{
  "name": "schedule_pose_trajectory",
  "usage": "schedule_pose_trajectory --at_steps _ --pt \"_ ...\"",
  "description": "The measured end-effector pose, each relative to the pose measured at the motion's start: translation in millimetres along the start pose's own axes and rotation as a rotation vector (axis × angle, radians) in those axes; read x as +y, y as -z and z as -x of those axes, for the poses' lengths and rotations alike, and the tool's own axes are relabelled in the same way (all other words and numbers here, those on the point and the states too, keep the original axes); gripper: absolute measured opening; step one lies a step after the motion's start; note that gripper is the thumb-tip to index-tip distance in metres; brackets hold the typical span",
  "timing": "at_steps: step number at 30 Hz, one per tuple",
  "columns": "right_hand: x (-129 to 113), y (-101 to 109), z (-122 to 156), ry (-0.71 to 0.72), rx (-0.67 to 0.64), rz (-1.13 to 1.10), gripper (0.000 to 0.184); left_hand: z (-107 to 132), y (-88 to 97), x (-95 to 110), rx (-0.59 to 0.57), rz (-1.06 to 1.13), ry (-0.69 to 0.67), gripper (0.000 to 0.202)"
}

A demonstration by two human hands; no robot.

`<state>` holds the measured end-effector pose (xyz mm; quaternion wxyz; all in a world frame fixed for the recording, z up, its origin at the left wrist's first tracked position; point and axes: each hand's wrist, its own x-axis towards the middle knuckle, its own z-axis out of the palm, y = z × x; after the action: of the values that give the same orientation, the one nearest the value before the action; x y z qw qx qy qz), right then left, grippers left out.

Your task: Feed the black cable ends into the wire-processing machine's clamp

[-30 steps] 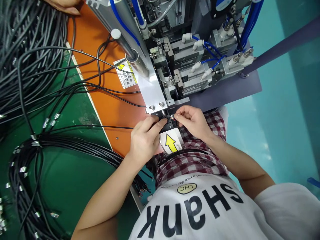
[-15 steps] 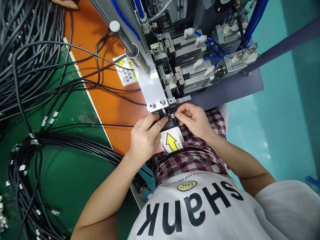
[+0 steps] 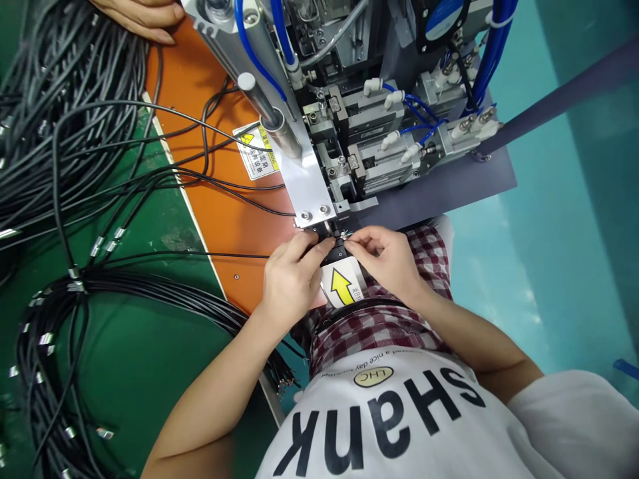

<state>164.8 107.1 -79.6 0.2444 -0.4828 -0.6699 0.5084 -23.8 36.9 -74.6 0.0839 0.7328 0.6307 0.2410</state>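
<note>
A thin black cable (image 3: 229, 254) runs in from the left and passes under my left hand (image 3: 289, 276). That hand is closed, thumb and forefinger pressed down on the cable at a small black fixture (image 3: 333, 255). Short thin coloured wires (image 3: 345, 234) stick out at the cable's end, just past my left fingertips. My right hand (image 3: 389, 259) pinches at these wires from the right, its thumb and forefinger almost touching the left ones. The fingers partly hide the fixture's slot and the wire ends.
A machine with a silver plate (image 3: 302, 179) and pneumatic cylinders (image 3: 382, 166) rises beyond the fixture. Bundled black cables (image 3: 144, 279) lie on the green mat (image 3: 144, 352). More cables (image 3: 74, 113) are heaped at upper left, beside another person's hand (image 3: 144, 16). An arrow label (image 3: 344, 283) sits nearest me.
My right hand has moved slightly left and down, closer to my left fingertips. The left hand stays put at the fixture. The view has shifted a little, showing more of the other person's hand.
</note>
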Motion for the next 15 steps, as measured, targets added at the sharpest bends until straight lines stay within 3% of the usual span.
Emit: schedule_pose_trajectory --at_steps 3,6,15 --pt "-6.6 2.4 -0.1 0.241 0.086 0.379 0.016 0.5 -0.1 0.3 -0.007 -0.005 0.003 0.035" --pt "-10.6 6.9 -1.3 0.377 0.083 0.628 0.019 0.7 0.4 1.3 -0.001 -0.007 0.012 0.035" --pt "-18.1 12.5 -4.8 0.410 -0.021 0.724 0.026 1.7 -0.8 1.1 0.002 -0.010 0.019 0.036"
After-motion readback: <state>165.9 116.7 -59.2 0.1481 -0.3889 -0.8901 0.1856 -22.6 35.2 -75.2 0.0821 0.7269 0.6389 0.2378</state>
